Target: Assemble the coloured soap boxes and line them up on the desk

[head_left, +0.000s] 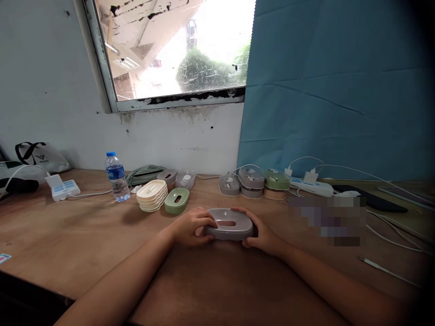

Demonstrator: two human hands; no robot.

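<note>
A grey oval plastic box (234, 232) with a long slot in its recessed top is held over the wooden table, in the middle of the view. My left hand (194, 226) grips its left end, fingertips over the top rim and thumb low on the side. Around the right end curls my right hand (263, 233), thumb at the front and fingers behind. Whether the box touches the table I cannot tell. Just beyond my left hand stand a green oval box (177, 201) with a similar slot and a stack of cream oval trays (151, 195).
Behind lie grey lidded boxes (251, 178), a green lidded box (277, 179) and a clear oval piece (185, 179). A water bottle (117, 177) stands left. Power strips (65, 190), white cables and a white pen-like cable end (370, 262) lie to the sides.
</note>
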